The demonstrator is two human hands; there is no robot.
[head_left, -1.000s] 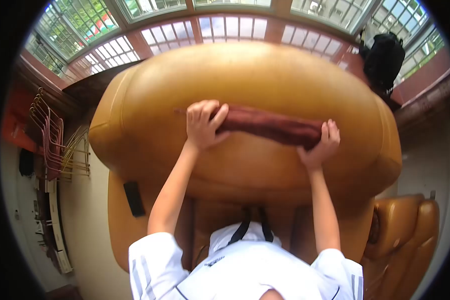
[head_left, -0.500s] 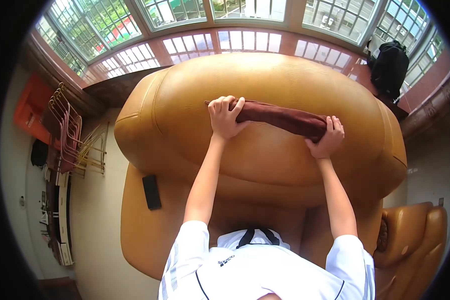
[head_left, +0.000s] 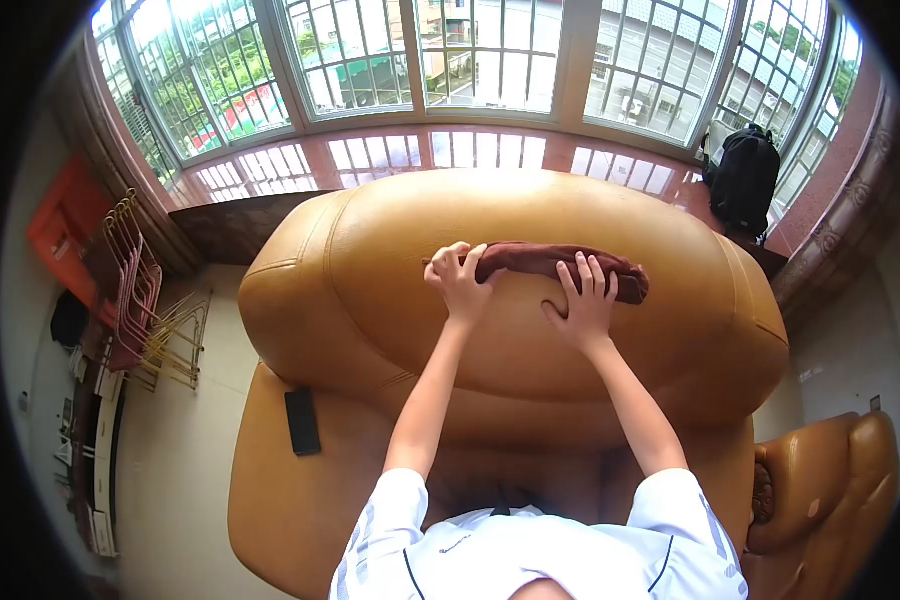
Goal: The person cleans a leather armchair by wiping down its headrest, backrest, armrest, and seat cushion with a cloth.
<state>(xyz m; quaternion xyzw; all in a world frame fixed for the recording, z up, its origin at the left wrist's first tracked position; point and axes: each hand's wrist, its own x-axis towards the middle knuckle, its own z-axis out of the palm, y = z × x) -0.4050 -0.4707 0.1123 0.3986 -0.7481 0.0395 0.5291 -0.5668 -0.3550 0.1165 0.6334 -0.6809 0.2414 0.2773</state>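
Observation:
A dark brown cloth [head_left: 532,257], folded into a long narrow roll, lies across the top of a tan leather sofa backrest [head_left: 420,215]. At its left end, my left hand [head_left: 461,290] has its fingers curled over the cloth, the thumb pointing right along the lower edge. My right hand [head_left: 586,308] rests right of the roll's middle. Its fingers lie over the cloth and its thumb is spread away on the leather. The right end of the roll sticks out beyond that hand, showing its folded layers.
A black phone [head_left: 302,422] lies on the sofa seat at left. Stacked metal-framed chairs [head_left: 140,285] stand at far left. A black backpack [head_left: 745,180] sits on the window ledge behind the sofa. Another tan leather seat [head_left: 830,480] is at lower right.
My right hand has moved left along the roll, off its right end and onto its upper side. My left hand remains at the left end. The camera view has tilted up.

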